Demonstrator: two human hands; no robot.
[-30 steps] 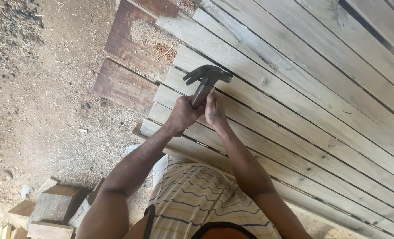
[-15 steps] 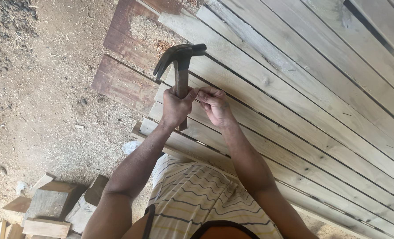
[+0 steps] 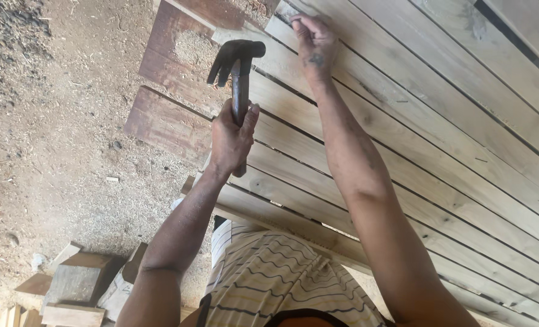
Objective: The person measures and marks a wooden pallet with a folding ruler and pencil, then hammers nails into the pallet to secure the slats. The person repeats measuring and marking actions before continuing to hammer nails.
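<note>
You have one dark metal claw hammer (image 3: 238,66) and two bare hands — left hand (image 3: 232,138) gripping its handle, right hand (image 3: 313,37) beyond the hammer's head. Left of the hammer, two reddish-brown boards (image 3: 166,118); below them — roughly five cut wooden offcut blocks (image 3: 75,281).

The left hand (image 3: 232,140) wraps the dark wooden handle of the black claw hammer (image 3: 238,66), hiding the middle of the handle. The right hand (image 3: 313,37) is pinched at the top edge of the pale slatted wooden panel (image 3: 439,127); whatever it pinches is too small to make out. The panel runs off the top and right edges. The grey wooden offcut blocks (image 3: 75,281) are cut off at the bottom-left corner.
</note>
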